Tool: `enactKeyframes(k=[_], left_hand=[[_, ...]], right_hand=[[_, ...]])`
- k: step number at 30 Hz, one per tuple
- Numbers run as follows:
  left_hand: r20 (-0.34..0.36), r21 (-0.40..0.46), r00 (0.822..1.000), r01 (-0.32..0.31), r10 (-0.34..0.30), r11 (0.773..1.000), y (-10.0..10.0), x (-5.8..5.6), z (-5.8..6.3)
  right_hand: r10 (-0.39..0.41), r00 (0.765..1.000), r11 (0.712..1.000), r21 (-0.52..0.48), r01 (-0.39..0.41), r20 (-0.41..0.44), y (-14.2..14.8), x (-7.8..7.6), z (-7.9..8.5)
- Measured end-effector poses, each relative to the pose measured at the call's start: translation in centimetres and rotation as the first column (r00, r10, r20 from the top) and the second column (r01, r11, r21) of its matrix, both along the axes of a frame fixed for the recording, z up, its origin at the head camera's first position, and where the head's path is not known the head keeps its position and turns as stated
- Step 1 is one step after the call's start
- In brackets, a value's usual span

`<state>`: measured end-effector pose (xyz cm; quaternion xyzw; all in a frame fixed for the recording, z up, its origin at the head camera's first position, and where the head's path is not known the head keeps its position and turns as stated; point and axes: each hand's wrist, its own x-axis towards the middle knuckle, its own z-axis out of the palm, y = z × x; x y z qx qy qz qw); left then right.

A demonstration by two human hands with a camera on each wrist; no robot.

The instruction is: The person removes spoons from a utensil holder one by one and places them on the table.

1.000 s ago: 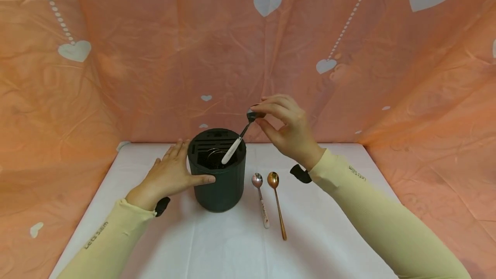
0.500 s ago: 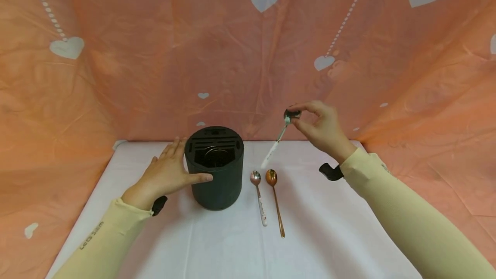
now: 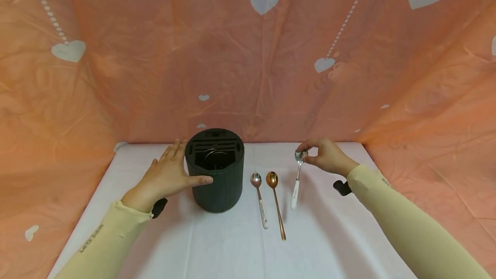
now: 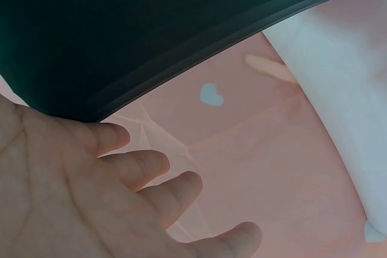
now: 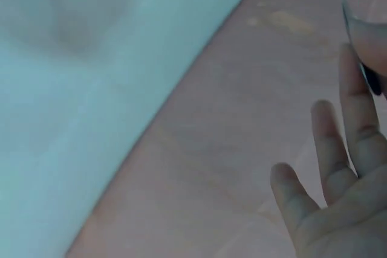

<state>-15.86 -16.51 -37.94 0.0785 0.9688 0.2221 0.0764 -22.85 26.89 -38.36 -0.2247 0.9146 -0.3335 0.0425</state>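
Note:
A dark green cylindrical utensil holder point(image 3: 218, 195) with a slotted black top stands upright left of centre in the head view. My left hand point(image 3: 162, 180) rests against its left side, fingers and thumb spread straight. In the left wrist view, those fingers point(image 4: 172, 194) extend below the holder's dark wall. My right hand point(image 3: 327, 157) pinches a silver spoon with a white handle point(image 3: 295, 195) by its bowl, handle pointing down toward the table. The right wrist view catches only part of this spoon point(image 5: 370, 80) between thumb and finger; the other fingers are extended.
Two spoons lie side by side right of the holder: a silver one with a patterned white handle point(image 3: 263, 214) and an all-gold one point(image 3: 280, 216). A white cloth covers the table point(image 3: 224, 249). An orange curtain with pale hearts point(image 3: 228, 55) encloses the back and sides.
My right hand has carried the white-handled spoon away from above the holder's opening, rightward and then down beside the gold spoon. My left hand stays at the holder.

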Motion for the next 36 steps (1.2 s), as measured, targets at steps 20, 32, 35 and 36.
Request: enactKeyframes(k=[20,32,35,36], left_hand=[[-0.005,-0.007,1.0,-0.012,0.012,1.0,0.0,0.1,-0.1],[-0.017,-0.02,1.0,-0.008,0.008,1.0,0.3,0.1,0.1],[-0.013,-0.028,1.0,-0.01,0.01,1.0,0.2,0.1,0.1],[-0.012,-0.028,1.0,-0.01,0.009,1.0,0.2,0.1,0.1]], right_hand=[[0.107,0.979,0.987,0.102,-0.126,0.175,-0.5,-1.3,-7.2],[0.087,0.978,0.984,0.135,-0.114,0.192,-1.4,-1.5,-8.8],[0.082,0.98,0.985,0.134,-0.107,0.181,-1.5,-1.5,-9.3],[0.077,0.98,0.985,0.136,-0.102,0.182,-1.6,-1.5,-9.4]])
